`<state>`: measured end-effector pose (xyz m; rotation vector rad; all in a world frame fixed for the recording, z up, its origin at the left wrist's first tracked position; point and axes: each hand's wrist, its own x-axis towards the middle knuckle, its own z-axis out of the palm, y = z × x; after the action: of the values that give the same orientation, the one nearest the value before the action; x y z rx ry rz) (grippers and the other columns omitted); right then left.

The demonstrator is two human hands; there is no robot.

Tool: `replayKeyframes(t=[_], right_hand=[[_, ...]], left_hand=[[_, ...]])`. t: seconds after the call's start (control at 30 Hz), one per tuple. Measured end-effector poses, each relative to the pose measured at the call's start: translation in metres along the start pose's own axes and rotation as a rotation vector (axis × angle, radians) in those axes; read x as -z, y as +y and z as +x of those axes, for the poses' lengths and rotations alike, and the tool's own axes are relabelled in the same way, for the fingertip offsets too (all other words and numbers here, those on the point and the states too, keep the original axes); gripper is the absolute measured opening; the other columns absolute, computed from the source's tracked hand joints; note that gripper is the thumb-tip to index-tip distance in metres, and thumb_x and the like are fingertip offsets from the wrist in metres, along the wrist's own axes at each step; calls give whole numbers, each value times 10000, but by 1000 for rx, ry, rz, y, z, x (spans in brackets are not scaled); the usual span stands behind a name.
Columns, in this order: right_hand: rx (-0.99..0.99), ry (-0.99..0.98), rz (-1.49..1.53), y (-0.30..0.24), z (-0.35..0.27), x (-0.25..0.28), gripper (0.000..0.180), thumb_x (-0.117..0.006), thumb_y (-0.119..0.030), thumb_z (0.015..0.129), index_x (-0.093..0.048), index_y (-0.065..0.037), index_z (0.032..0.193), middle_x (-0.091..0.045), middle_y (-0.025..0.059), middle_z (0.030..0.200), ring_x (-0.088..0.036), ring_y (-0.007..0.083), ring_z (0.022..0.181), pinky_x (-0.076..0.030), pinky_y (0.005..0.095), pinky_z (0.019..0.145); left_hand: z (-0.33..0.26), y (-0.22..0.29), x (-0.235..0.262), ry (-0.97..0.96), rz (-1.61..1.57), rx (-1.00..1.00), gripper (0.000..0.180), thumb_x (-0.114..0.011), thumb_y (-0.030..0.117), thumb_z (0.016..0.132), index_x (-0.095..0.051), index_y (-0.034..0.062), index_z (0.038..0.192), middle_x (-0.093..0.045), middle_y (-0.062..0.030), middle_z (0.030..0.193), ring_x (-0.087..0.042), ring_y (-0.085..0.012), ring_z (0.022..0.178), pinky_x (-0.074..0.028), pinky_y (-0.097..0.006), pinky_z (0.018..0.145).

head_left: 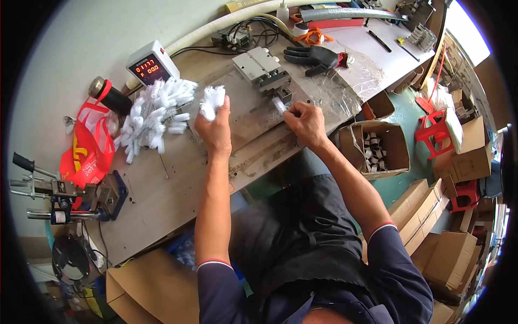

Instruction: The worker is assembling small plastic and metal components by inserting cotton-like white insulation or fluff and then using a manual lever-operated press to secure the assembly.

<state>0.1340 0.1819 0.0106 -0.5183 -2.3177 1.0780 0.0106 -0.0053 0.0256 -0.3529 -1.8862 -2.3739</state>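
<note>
On the worn wooden tabletop [178,189], a person sat working with small white bristle brushes. Their left hand [215,129] was raised above the board, its fingers closed around a bunch of white brushes [212,101] that stuck up out of the fist. Their right hand [306,123] lay further right, its fingers pinched narrowly on a single white brush [279,104] whose tip pointed at the mouth of the small metal fixture [263,69] mounted on the tabletop; whether the brush had entered the fixture could not be told. To the left lay a loose pile of white brushes [154,116], touching nothing but the wood, and behind it stood a white digital counter [151,65] with red lit digits. A black work glove [313,57] rested on clear plastic sheeting [345,75] past the fixture. Down on the floor at the right, an open cardboard box [377,148] held a shallow layer of small pale parts, and it looked far from full.

Judged from how things lay, the work appeared to be in mid-run: one brush was at the fixture, a handful waited in the left hand, and the pile on the tabletop was sizeable. Which of the pile and the box held finished pieces could not be told, so the share done stayed uncertain.
</note>
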Motion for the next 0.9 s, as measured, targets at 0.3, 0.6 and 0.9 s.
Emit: replayKeyframes(t=[0.3,0.6,0.9], right_hand=[[-132,36,-90,-11,11,-5,212,-682,-206,778,-712,4,782,-664,119,657,-638,182,607,-509,344,627],[-124,84,-132,-15,12,-12,200,-673,-203,777,-720,-9,787,-668,122,664,-650,212,627,-516,359,644],[-158,138,-146,-19,11,-16,241,-709,-267,802,-716,-27,787,-684,138,696,-669,253,653,-523,378,670]], left_hand=[[-2,-1,-8,-37,40,3,183,-718,104,921,-712,-5,1068,-704,-6,961,-608,-86,847,-497,-259,768],[-2,0,-6,6,225,-233,182,-699,138,933,-699,21,1072,-732,-58,985,-657,-136,901,-504,-301,829],[0,-5,-6,42,358,-289,168,-684,159,939,-680,40,1057,-714,-73,926,-671,-206,855,-506,-339,801]])
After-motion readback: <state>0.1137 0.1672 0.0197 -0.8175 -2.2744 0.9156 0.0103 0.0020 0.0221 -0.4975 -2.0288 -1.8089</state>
